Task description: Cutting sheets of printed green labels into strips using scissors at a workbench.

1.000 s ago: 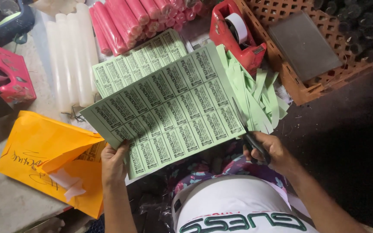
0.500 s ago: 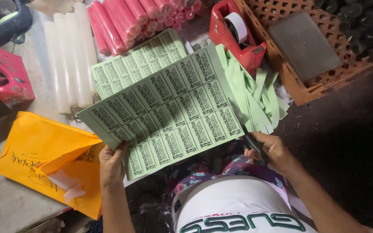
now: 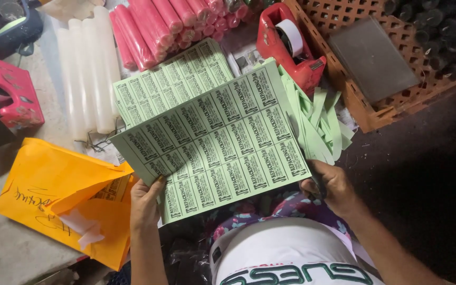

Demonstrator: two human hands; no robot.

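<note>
From the head camera, the left hand (image 3: 144, 203) pinches the near left corner of a pale green label sheet (image 3: 212, 142), thumb on top and fingers curled underneath, so the sheet is held up off the table and tilted, its far right corner pointing toward the red tape dispenser (image 3: 287, 43). The right hand (image 3: 329, 186) is closed around the dark handles of scissors (image 3: 306, 158) at the sheet's right edge; the blades run up along that edge, mostly hidden behind the paper, and how far apart they stand cannot be told. Just right of the sheet lies a heap of thin green strips (image 3: 320, 121), touching the dispenser's base and the orange crate (image 3: 368, 108) beyond it. A grey slab (image 3: 371, 55) rests in the crate. A second label sheet (image 3: 172, 79) lies flat beneath and behind the held one. Farther back are red rolls (image 3: 154, 26) in a bundle, and white rolls (image 3: 88, 74) lying side by side to their left. At the left edge sits a pink tape dispenser (image 3: 9, 95). A yellow envelope (image 3: 59, 195) lies on the table (image 3: 6, 248) just left of the left hand, one sheet corner poking out of it.
</note>
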